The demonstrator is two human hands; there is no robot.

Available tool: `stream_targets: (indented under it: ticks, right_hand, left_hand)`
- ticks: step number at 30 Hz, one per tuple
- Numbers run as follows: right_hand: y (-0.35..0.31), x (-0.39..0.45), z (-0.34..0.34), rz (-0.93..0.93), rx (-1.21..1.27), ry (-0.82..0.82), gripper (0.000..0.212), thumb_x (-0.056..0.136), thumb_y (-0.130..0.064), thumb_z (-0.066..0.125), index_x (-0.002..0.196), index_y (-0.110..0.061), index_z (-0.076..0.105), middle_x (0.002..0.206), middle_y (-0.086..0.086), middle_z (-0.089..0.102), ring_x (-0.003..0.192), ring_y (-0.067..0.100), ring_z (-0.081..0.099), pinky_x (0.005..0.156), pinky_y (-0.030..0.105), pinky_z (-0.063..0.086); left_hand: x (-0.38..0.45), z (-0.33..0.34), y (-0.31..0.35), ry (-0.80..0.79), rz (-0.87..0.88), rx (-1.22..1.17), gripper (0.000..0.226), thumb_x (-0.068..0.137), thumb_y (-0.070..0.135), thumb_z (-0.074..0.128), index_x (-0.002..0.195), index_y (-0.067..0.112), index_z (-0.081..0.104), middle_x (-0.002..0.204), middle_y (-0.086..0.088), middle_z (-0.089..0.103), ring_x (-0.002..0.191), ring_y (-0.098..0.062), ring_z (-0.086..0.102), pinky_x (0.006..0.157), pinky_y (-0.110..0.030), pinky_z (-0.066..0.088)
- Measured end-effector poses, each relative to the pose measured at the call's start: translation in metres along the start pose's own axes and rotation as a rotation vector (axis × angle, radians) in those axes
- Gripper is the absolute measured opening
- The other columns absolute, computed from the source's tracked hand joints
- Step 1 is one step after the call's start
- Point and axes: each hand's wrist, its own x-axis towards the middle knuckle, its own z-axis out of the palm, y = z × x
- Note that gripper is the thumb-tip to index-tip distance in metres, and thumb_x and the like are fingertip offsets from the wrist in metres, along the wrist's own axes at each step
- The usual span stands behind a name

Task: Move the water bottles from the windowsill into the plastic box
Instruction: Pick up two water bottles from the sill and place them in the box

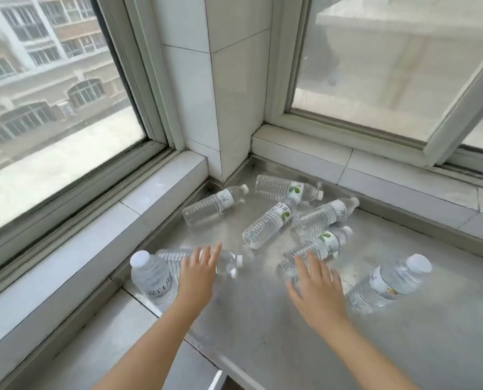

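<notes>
Eight water bottles sit on the metal windowsill (262,327), grouped out from the tiled corner pillar (215,94).

Nearest the pillar, one bottle (215,205) lies just below its foot with its cap pointing right, and another (286,188) lies just right of the foot. Further out from the pillar, a third lying bottle (268,222) has its cap end touching or overlapping the second, a fourth (323,213) lies to its right, and a fifth (316,247) lies beyond that, toward the person.

Well out from the pillar and to the left, a bottle (153,277) stands upright at the sill's edge, with another bottle (223,260) lying just beside it. Far out to the right stands one more bottle (389,282).

The left hand (198,273) has its grip apart, fingers straight and spread, over the bottle lying by the upright one; whether the fingers touch it cannot be told. The right hand (316,288) likewise has fingers straight and spread, its fingertips at the base of the fifth bottle, contact unclear. Neither hand holds anything.
</notes>
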Motion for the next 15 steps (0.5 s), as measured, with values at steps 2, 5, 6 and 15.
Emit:
stream_targets:
  ticks: [2,5,6,15]
  right_hand:
    - [-0.001,0.013,0.003,0.001,0.020,-0.070,0.060,0.080,-0.048,0.038,0.123,-0.012,0.061,0.130,0.017,0.058,0.110,0.035,0.061,0.085,0.054,0.050]
    - [0.000,0.026,0.017,-0.002,0.015,-0.033,0.053,0.081,-0.045,0.053,0.124,-0.014,0.058,0.135,0.017,0.054,0.113,0.034,0.059,0.086,0.053,0.049]
    - [0.002,0.030,0.022,0.018,0.022,-0.028,0.054,0.079,-0.042,0.063,0.124,-0.014,0.058,0.136,0.018,0.053,0.113,0.035,0.059,0.085,0.053,0.049]
    - [0.016,0.072,0.028,0.591,0.382,-0.098,0.087,0.080,-0.066,0.052,0.145,-0.016,0.022,0.157,0.015,0.014,0.125,0.038,0.045,0.088,0.048,0.044]
  left_hand:
    - [0.010,-0.002,-0.002,-0.100,-0.084,0.041,0.096,0.090,0.009,0.058,0.156,0.020,-0.010,0.164,-0.006,0.012,0.151,-0.032,0.011,0.116,-0.044,0.022]
    - [0.029,0.006,-0.009,-0.168,-0.152,0.090,0.092,0.093,0.016,0.061,0.156,0.021,-0.005,0.163,-0.008,0.014,0.149,-0.035,0.014,0.117,-0.050,0.020]
    - [0.034,0.010,-0.011,-0.181,-0.153,0.118,0.093,0.093,0.021,0.063,0.156,0.022,-0.005,0.163,-0.008,0.016,0.149,-0.036,0.015,0.117,-0.051,0.019]
    - [0.084,0.002,-0.025,-0.254,-0.062,0.112,0.076,0.085,0.033,0.068,0.146,0.030,0.023,0.128,-0.001,0.054,0.114,-0.026,0.054,0.093,-0.044,0.040]
